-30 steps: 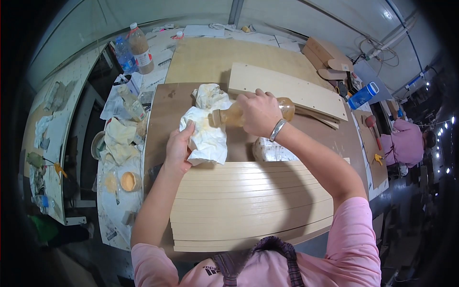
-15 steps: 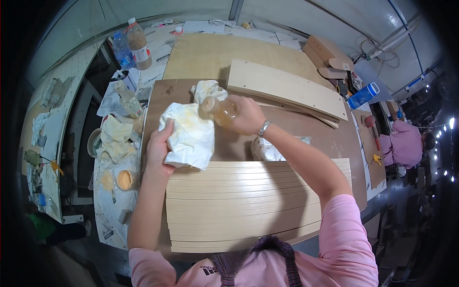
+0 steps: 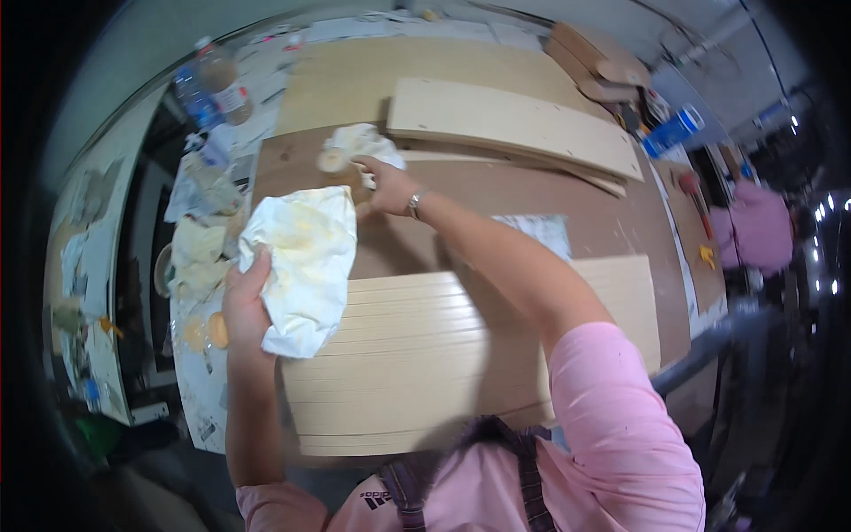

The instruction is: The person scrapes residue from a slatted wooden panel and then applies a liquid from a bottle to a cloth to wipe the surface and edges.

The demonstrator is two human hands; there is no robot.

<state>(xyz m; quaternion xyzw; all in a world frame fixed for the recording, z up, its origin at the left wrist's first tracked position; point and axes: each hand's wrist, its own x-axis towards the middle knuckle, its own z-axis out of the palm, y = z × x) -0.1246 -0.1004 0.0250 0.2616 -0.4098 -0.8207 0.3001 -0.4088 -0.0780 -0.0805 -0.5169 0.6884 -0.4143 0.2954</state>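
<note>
In my left hand is a white cloth with pale yellow stains, pinched along its left side by thumb and fingers. My right hand reaches to the far left of the brown board and grips a plastic bottle of amber liquid, its light cap toward the far left. Motion blurs the bottle, and part of it is hidden by my fingers. Just behind it lies a crumpled white cloth. Close in front of me a stack of cream-coloured strips lies side by side, under my right forearm.
Cream panels lie across the back of the brown board. Two bottles stand at the far left, above rags and a tub. A blue container and a cardboard box sit at the right. Beyond is a person in pink.
My right hand has carried the bottle left, away from the held cloth and toward the crumpled cloth. The held cloth has come nearer and lower. The whole view has shifted slightly.
</note>
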